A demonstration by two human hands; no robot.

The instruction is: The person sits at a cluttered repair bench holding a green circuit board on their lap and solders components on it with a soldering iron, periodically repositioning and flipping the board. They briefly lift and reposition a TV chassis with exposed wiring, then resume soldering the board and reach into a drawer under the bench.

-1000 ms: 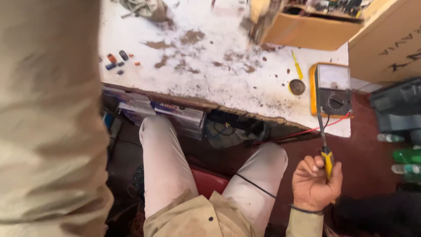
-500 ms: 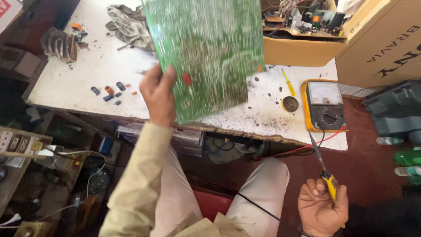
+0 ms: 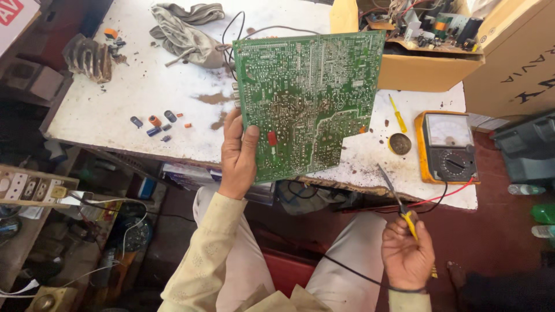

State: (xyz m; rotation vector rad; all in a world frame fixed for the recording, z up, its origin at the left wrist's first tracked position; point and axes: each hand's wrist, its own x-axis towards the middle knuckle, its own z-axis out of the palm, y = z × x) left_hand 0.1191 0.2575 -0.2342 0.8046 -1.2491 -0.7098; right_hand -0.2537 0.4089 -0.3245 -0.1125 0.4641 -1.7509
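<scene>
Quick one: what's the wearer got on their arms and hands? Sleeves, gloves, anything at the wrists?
Both hands are bare, no gloves. The left hand comes out of a long, loose cream sleeve with a faint small woven pattern. The right hand shows a thin dark band at the wrist, then a cream cuff at the frame edge.

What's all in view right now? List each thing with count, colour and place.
circuit board: one, green, held up over the table
soldering iron: one, yellow handle, in the right hand
table: one, white, stained
multimeter: one, yellow and black, table's right end
screwdriver: one, yellow, beside the multimeter
round tin: one, dark, left of the multimeter
cloth: one, grey, table's far side
small components: several, blue and orange, table's left part
cardboard box: one, tan, far right
left hand: grips the board's lower left edge
right hand: below the table edge
</scene>
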